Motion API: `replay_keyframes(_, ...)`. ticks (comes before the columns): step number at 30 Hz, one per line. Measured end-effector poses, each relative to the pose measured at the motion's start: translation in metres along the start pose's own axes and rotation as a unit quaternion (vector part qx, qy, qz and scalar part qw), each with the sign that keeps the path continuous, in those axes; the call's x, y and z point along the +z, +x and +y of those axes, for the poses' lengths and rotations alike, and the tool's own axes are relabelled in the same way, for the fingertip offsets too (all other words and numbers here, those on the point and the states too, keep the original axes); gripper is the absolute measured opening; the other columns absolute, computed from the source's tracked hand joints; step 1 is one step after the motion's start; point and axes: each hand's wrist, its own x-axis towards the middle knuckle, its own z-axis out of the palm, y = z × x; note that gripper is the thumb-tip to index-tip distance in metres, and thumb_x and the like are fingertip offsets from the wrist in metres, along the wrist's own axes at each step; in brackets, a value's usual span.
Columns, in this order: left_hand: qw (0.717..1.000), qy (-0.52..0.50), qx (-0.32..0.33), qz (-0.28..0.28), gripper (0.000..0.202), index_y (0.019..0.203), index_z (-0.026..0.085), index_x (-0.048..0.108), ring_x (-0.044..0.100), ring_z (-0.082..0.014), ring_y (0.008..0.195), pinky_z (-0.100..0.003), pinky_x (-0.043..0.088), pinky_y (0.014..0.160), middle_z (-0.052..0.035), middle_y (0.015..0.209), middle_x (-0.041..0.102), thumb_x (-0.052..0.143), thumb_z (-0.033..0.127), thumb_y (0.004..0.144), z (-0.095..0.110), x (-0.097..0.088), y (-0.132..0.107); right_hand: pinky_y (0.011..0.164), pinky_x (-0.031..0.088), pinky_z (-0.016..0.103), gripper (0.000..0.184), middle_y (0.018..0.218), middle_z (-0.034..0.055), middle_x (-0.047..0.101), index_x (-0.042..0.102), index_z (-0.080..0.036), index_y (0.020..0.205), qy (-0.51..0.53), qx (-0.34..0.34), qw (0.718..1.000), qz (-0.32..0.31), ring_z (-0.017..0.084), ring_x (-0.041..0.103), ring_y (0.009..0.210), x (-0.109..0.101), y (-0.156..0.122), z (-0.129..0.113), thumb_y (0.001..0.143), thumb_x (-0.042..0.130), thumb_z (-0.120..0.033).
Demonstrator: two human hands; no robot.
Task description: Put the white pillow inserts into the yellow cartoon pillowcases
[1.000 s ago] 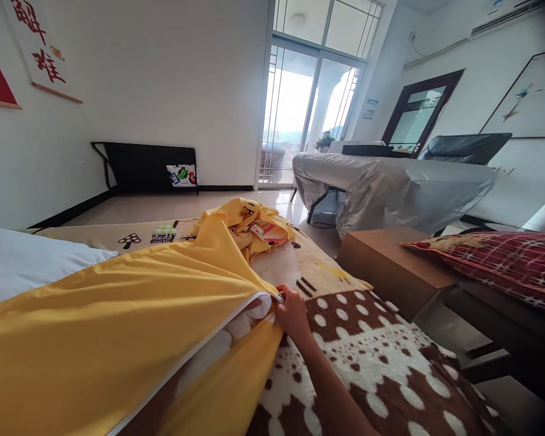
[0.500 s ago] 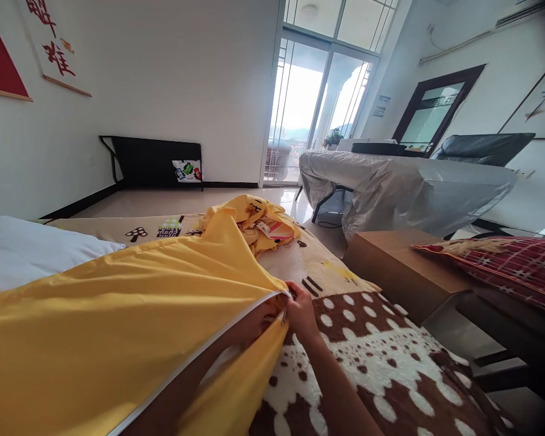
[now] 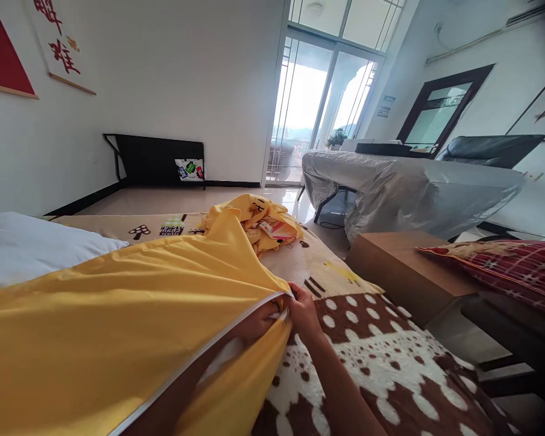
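A yellow duvet cover with a white zip edge lies stretched over the bed, its far end bunched up. My right hand pinches the cover's zip edge at the end of its opening. My left hand reaches from inside the cover, fingers closed on the same edge beside the right hand; the left arm is mostly hidden under the yellow cloth. Under both lies a brown and white spotted blanket.
A white pillow or quilt lies at the left. A wooden side table and a red plaid cushion stand at the right. Farther off are a plastic-covered table, glass balcony doors and a black rack.
My left hand has come up inside the cover to the zip edge next to the right hand. The view has shifted slightly; the right hand keeps its pinch.
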Motion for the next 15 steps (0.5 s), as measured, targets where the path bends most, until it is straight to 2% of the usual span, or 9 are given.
replay_keyframes(3, 0.999, -0.016, -0.038, 0.034, 0.028, 0.101, 0.017, 0.064, 0.056, -0.0244, 0.107, -0.039, 0.036, 0.105, -0.0083, 0.111, 0.065, 0.047, 0.023, 0.080, -0.004, 0.007, 0.001, 0.057, 0.042, 0.023, 0.025, 0.075, 0.0035, 0.067, 0.066, -0.015, 0.079, 0.028, 0.018, 0.999, 0.002, 0.018, 0.057, 0.071, 0.000, 0.000, 0.002, 0.061, 0.061, -0.032)
replay_keyframes(5, 0.995, -0.029, -0.070, 0.071, 0.041, 0.121, 0.015, 0.056, 0.044, -0.0276, 0.126, -0.044, 0.023, 0.114, -0.0115, 0.131, 0.054, 0.041, 0.026, 0.084, -0.006, 0.010, 0.000, 0.056, 0.041, 0.023, 0.027, 0.077, 0.0044, 0.068, 0.066, -0.015, 0.081, 0.028, 0.020, 0.999, 0.007, 0.019, 0.057, 0.072, -0.001, 0.000, 0.002, 0.060, 0.062, -0.031)
replay_keyframes(7, 0.991, -0.045, -0.089, 0.094, 0.047, 0.131, 0.016, 0.048, 0.033, -0.0270, 0.135, -0.045, 0.013, 0.117, -0.0101, 0.141, 0.045, 0.038, 0.032, 0.087, -0.008, 0.012, -0.003, 0.054, 0.040, 0.022, 0.028, 0.078, 0.0050, 0.069, 0.067, -0.014, 0.083, 0.027, 0.022, 0.999, 0.008, 0.019, 0.058, 0.072, -0.001, 0.000, 0.002, 0.059, 0.061, -0.029)
replay_keyframes(10, 0.991, -0.072, -0.077, 0.085, 0.050, 0.134, 0.018, 0.044, 0.034, -0.0214, 0.135, -0.037, 0.018, 0.118, -0.0057, 0.143, 0.044, 0.039, 0.032, 0.087, -0.008, 0.011, -0.006, 0.053, 0.040, 0.022, 0.030, 0.077, 0.0044, 0.069, 0.067, -0.014, 0.084, 0.033, 0.026, 0.999, -0.004, 0.018, 0.057, 0.069, -0.001, 0.000, 0.000, 0.060, 0.060, -0.029)
replay_keyframes(13, 0.993, -0.081, -0.053, 0.063, 0.049, 0.132, 0.018, 0.047, 0.037, -0.0221, 0.133, -0.039, 0.020, 0.118, -0.0059, 0.141, 0.046, 0.042, 0.026, 0.085, -0.003, 0.007, -0.006, 0.056, 0.042, 0.023, 0.027, 0.074, 0.0033, 0.067, 0.067, -0.014, 0.082, 0.018, 0.004, 1.000, -0.011, 0.017, 0.056, 0.067, 0.000, 0.000, -0.003, 0.061, 0.060, -0.029)
replay_keyframes(15, 0.997, -0.064, -0.004, 0.047, 0.042, 0.124, 0.021, 0.055, 0.040, -0.0237, 0.131, -0.041, 0.021, 0.117, -0.0041, 0.135, 0.053, 0.047, 0.024, 0.084, 0.004, 0.005, -0.006, 0.060, 0.043, 0.024, 0.025, 0.072, 0.0027, 0.067, 0.067, -0.014, 0.080, 0.000, -0.024, 1.000, -0.012, 0.017, 0.056, 0.069, 0.000, -0.001, -0.005, 0.062, 0.059, -0.028)
